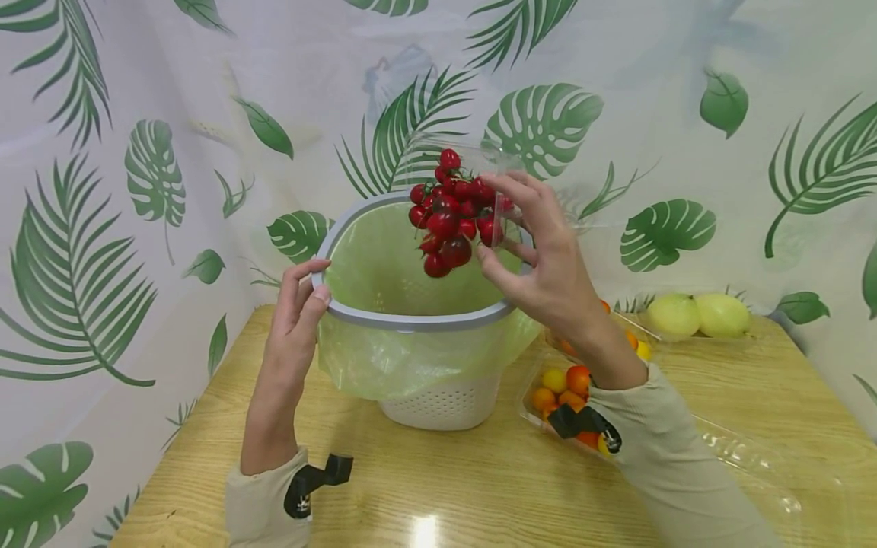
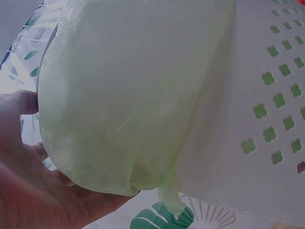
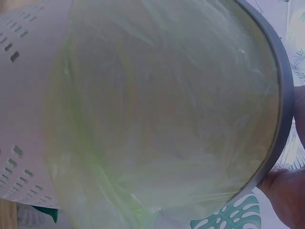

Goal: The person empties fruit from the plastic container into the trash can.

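Observation:
A trash bin (image 1: pixel 438 399) with a pale perforated body stands on the table. Its grey rim (image 1: pixel 411 323) clamps a translucent green bag (image 1: pixel 377 358) folded down over the outside. At the left side of that rim, my left hand (image 1: pixel 291 327) grips it between thumb and fingers. Over the mouth of the bin my right hand (image 1: pixel 544 251) holds a tilted clear plastic box (image 1: pixel 499 221), thumb below and fingers above. A cluster of small red fruits like cherry tomatoes (image 1: pixel 441 221) is at the box, above the bag's inside. The left wrist view shows fingers behind the bag-covered rim (image 2: pixel 39 86).
Clear boxes of orange and yellow small fruits (image 1: pixel 572 392) sit right of the bin, partly behind my right forearm. Two pale green round fruits (image 1: pixel 699 314) lie at the back right. An open clear plastic tray (image 1: pixel 754 457) is at the front right. Leaf-patterned sheeting (image 1: pixel 205 190) encloses the table.

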Demonstrator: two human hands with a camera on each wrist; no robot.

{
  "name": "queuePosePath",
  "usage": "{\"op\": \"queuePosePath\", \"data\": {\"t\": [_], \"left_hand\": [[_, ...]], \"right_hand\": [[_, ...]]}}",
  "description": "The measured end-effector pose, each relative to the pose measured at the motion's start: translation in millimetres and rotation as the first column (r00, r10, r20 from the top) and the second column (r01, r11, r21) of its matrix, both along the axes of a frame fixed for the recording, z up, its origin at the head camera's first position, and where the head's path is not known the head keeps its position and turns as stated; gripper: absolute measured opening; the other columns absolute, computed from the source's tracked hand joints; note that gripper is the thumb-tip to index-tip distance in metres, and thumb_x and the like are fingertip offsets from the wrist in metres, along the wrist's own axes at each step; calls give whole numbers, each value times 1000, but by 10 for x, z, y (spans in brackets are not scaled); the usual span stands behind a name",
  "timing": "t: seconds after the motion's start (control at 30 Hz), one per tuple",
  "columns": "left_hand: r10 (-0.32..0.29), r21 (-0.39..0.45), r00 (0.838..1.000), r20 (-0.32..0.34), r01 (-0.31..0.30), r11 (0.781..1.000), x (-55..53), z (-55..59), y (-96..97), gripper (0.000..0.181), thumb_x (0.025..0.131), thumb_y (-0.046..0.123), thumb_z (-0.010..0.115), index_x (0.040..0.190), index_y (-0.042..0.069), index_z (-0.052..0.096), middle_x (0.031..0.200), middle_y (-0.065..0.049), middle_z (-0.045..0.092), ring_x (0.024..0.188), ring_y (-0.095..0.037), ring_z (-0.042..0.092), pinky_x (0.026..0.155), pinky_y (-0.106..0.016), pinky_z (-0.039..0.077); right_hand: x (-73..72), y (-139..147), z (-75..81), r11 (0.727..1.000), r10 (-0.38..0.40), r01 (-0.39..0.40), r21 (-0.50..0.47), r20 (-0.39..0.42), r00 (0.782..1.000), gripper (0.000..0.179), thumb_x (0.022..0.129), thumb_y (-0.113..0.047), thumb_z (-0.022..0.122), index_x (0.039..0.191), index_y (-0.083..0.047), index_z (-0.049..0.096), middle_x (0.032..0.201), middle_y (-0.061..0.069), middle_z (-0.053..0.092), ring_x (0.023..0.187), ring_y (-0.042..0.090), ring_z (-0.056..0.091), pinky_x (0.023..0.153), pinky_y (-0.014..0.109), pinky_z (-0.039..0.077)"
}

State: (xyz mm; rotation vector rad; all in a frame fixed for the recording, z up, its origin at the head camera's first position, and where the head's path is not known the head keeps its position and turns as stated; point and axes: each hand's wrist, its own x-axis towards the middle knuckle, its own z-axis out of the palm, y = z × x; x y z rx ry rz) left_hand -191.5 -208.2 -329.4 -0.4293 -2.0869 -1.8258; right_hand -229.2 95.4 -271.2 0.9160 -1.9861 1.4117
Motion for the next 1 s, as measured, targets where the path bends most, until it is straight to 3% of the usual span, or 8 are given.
{"op": "queuePosePath", "data": {"t": [0.57,1.0], "left_hand": [[-3,-4,1000,-3,3,1000,-6,2,9,40,108,24,46,144,9,43,154,-11,43,136,-29,44,112,-60,24],[-4,-5,1000,-6,4,1000,-3,-4,-6,40,108,25,46,145,9,43,153,-12,44,133,-30,45,111,-60,25]], "right_hand": [[-6,-2,-27,999,-36,37,16,-37,999,69,87,3,72,149,-22,52,157,3,34,134,36,50,88,57,53],[18,-19,-31,997,-67,69,45,-49,997,70,86,4,73,148,-23,53,159,0,31,135,27,50,93,55,51]]}}
